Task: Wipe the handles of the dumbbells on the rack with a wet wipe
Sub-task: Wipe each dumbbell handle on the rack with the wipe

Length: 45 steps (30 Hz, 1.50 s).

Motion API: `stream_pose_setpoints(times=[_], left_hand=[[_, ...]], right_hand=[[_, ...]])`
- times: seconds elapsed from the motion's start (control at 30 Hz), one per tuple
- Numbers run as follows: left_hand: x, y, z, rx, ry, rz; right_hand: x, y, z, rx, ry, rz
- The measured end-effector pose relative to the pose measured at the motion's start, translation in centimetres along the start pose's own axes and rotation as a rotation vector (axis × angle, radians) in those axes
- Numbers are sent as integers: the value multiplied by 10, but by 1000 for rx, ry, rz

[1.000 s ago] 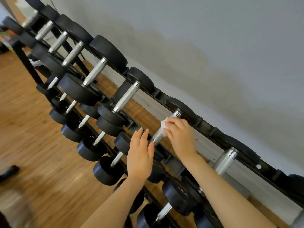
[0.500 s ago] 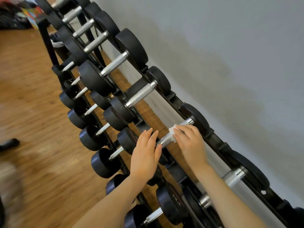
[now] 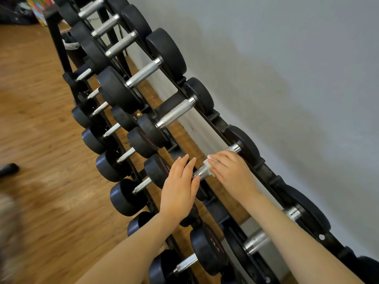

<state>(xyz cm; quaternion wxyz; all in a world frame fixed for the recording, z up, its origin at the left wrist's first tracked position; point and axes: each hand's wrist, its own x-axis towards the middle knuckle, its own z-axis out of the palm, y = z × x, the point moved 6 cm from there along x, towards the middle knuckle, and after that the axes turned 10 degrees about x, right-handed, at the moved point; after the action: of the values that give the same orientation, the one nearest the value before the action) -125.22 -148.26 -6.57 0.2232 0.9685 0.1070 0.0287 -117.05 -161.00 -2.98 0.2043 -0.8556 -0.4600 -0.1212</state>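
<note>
A black rack (image 3: 215, 117) runs along the wall and carries several black dumbbells with knurled steel handles. My right hand (image 3: 231, 174) grips the handle (image 3: 202, 171) of one top-row dumbbell, with a white wet wipe (image 3: 208, 163) wrapped between its fingers and the steel. The far end of that handle (image 3: 233, 148) shows beyond my fingers. My left hand (image 3: 179, 187) lies flat with straight fingers on the near black head of the same dumbbell. The next top-row handle (image 3: 175, 113) sits bare to the upper left.
A grey wall (image 3: 287, 78) stands right behind the rack. Lower rows hold smaller dumbbells (image 3: 123, 195) that jut toward the wooden floor (image 3: 37, 130). A dark shoe (image 3: 8, 169) shows at the left edge, and coloured items (image 3: 39, 5) lie at the far end.
The view has swung so the rack looks steeper. My right hand with the wipe has slid a little along the handle; my left hand stays on the dumbbell head.
</note>
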Motion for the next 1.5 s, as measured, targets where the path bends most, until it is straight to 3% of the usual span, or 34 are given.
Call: stream_pose_setpoints(times=[0.33, 0.53, 0.7, 0.87, 1.03, 1.23, 1.5], left_hand=[[-1, 2, -5, 10, -17, 10], [-3, 1, -4, 1, 1, 5], [-3, 1, -4, -5, 2, 3], [-2, 2, -6, -15, -2, 6], [-3, 1, -4, -3, 29, 19], [-2, 1, -2, 0, 26, 15], [-2, -1, 0, 11, 47, 17]], right_hand=[[6, 2, 6, 19, -65, -39], [5, 5, 4, -10, -6, 25], [3, -4, 11, -27, -69, -76], [0, 10, 5, -70, 29, 70], [-10, -13, 16, -72, 59, -17], [-20, 3, 4, -68, 251, 197], [-28, -8, 9, 32, 323, 227]])
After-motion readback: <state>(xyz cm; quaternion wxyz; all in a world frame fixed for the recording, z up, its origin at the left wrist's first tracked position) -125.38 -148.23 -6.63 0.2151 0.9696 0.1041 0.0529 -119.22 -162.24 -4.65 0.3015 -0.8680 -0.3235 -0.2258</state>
